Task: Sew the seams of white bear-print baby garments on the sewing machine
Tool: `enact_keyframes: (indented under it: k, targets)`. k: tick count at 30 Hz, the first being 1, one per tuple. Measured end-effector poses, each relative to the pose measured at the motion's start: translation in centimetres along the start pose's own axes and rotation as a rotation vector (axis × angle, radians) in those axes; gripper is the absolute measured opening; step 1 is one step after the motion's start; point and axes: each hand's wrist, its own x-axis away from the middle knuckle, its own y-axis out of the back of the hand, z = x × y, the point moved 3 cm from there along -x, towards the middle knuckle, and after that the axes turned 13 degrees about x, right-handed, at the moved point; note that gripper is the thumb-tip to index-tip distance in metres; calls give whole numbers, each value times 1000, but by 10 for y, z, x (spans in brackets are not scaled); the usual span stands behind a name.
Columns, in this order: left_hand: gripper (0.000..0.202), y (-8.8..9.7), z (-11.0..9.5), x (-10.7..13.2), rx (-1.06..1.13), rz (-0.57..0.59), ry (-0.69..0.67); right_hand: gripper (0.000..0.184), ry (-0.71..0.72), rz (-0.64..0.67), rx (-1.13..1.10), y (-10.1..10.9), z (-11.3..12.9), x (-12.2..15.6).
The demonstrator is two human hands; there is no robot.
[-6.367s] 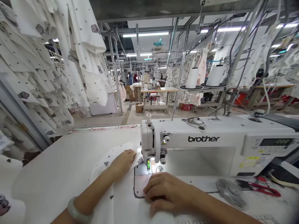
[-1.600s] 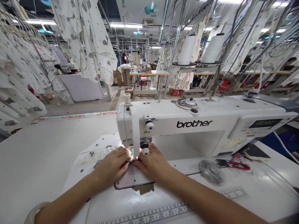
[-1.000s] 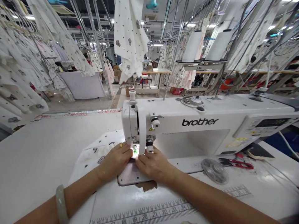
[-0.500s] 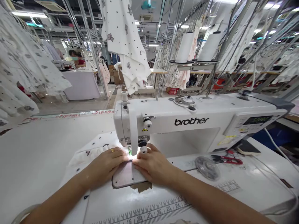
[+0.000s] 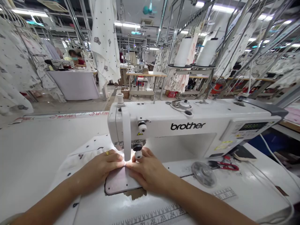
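A white "brother" sewing machine (image 5: 187, 125) stands across the white table. A white fabric piece with small dark prints (image 5: 75, 159) lies to the left of its needle. My left hand (image 5: 100, 167), with a ring on one finger, rests on this fabric with its fingers pressed together. My right hand (image 5: 147, 170) lies over the metal needle plate (image 5: 114, 186), its fingers curled. The fingertips of both hands meet on the fabric edge right under the presser foot, lit by the machine lamp.
Red-handled snips (image 5: 222, 165) and a clear round disc (image 5: 203, 170) lie under the machine arm at right. A measuring tape (image 5: 152, 215) runs along the near table edge. Two white thread cones (image 5: 182, 51) stand behind. Printed garments hang overhead; a person sits at a table far left.
Both hands have stayed at the needle, holding the fabric edge. The view has drifted slightly, and a hanging garment behind has travelled to the left along its rail.
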Motion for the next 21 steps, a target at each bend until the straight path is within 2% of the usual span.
enact_keyframes:
  k: [5,10,17,21]
  targets:
    - [39,-1,10,2,-81,-12,13,20,-28,32,27,-1,1,0]
    - [44,-4,20,3,-125,-11,99,27,-44,26,16,-5,-3,1]
    - [40,-2,14,-2,-128,8,120,30,-26,20,-17,-9,-8,1]
    - [40,-1,9,-3,-165,-1,133,27,-9,-25,-20,-9,-9,0]
